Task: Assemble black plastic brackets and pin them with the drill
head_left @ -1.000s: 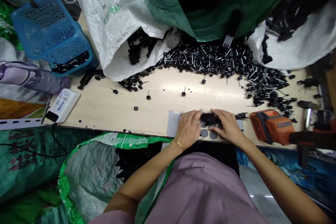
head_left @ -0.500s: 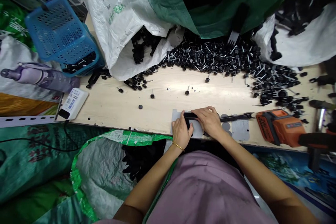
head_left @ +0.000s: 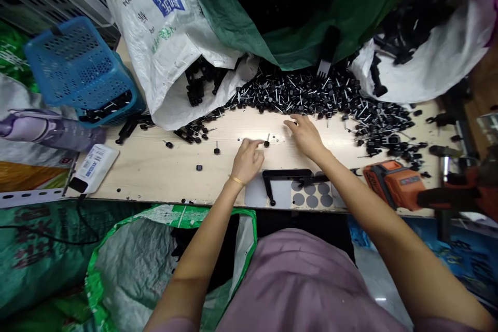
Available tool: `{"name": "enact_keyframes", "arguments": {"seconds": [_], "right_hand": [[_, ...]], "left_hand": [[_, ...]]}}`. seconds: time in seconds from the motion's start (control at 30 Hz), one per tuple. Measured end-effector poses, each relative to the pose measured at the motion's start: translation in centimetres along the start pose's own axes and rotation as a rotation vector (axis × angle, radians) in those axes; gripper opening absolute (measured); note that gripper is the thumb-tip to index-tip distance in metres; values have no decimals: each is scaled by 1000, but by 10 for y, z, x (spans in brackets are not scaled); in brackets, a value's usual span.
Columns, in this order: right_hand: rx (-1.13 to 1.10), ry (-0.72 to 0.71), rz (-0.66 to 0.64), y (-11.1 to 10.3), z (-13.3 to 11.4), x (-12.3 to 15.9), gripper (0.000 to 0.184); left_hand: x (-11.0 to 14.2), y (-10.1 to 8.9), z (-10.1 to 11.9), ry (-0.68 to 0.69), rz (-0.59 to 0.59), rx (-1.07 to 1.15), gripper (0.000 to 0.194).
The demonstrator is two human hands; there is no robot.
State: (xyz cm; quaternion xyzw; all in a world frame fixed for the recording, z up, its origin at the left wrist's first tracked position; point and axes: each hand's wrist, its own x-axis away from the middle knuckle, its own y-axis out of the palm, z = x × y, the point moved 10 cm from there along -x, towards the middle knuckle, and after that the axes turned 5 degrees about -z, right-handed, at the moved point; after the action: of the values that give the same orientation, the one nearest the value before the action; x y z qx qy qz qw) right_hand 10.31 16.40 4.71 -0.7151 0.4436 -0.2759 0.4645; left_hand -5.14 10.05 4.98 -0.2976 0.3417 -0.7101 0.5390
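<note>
My left hand (head_left: pixel 248 160) is over the wooden bench, index finger stretched to a black-headed screw knob (head_left: pixel 266 143) with a metal shank; whether it touches is unclear. My right hand (head_left: pixel 306 137) has its fingers apart around another small black knob (head_left: pixel 294 122), mostly hidden by the fingers, near the pile of screw knobs (head_left: pixel 303 94). Below both hands lies an angled black plastic part (head_left: pixel 288 174), untouched, on a grey plate (head_left: pixel 280 194). A second dark bar sits beside it, partly behind my right forearm.
An orange power-tool battery (head_left: pixel 402 181) and drill stand at the right. White sacks (head_left: pixel 167 88) and a green sack (head_left: pixel 268 46) border the back. The left end holds a blue basket (head_left: pixel 81 72), a purple bottle (head_left: pixel 50 129) and a white box (head_left: pixel 95 168). An open green-edged sack (head_left: pixel 132 259) hangs below the front edge.
Both hands have let go of the angled black part, which stays on the plates. They have moved forward over the bench to the loose screw knobs. The camera view has shifted slightly.
</note>
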Motion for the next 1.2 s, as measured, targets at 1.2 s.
{"name": "enact_keyframes", "arguments": {"seconds": [1.2], "right_hand": [[-258, 126, 17, 6, 5, 142, 30]], "left_hand": [[63, 9, -11, -394, 60, 911, 28]]}}
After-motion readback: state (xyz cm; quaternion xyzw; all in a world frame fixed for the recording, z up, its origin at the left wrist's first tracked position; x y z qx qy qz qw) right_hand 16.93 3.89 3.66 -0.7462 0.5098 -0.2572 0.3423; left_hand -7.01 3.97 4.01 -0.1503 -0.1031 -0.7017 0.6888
